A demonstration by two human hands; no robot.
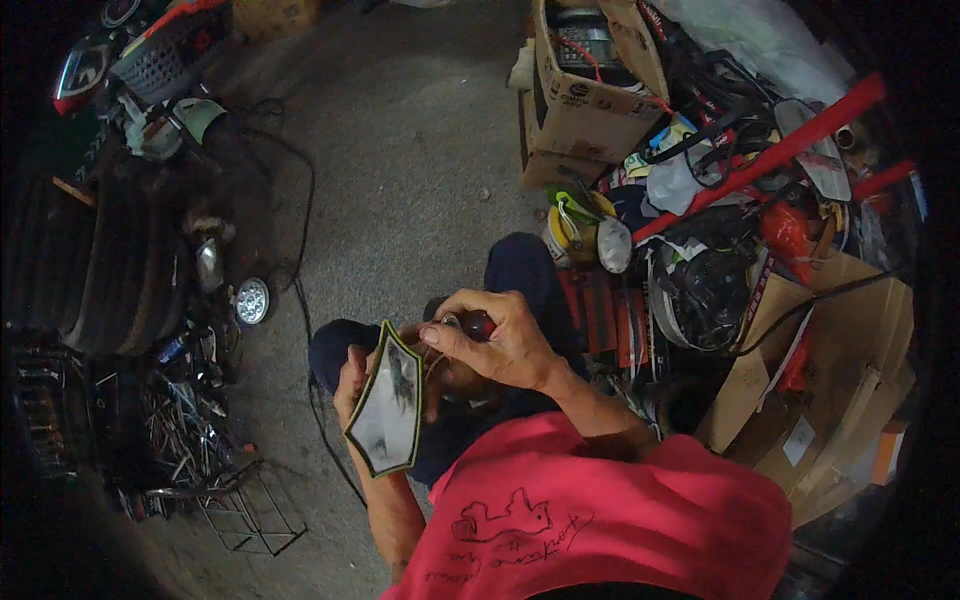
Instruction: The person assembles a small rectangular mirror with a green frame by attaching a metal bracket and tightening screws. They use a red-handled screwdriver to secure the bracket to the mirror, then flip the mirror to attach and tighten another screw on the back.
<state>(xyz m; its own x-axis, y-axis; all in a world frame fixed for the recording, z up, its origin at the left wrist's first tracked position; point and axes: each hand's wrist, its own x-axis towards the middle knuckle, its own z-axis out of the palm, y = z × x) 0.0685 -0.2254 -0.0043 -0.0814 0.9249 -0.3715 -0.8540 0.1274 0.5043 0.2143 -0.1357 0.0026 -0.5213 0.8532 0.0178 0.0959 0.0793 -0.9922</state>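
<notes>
An angular, pointed mirror (pixel 388 415) with a yellow-green rim is tilted up in front of my knees. My left hand (pixel 350 382) is closed on it from the left and behind, most of its fingers hidden by the mirror. Just right of the mirror's upper part, my right hand (pixel 508 348) is closed around a dark red, rounded handle (pixel 478 325) that looks like a screwdriver's. Its thumb and forefinger point toward the mirror's back edge. The tool's tip is not visible.
Stacked tyres (pixel 130 255) and a heap of metal tools (pixel 190 425) line the left. A round silver lamp (pixel 252 301) and a black cable (pixel 300 250) lie on the floor. To the right are cardboard boxes (pixel 590 115), a red bar (pixel 770 155) and piled parts.
</notes>
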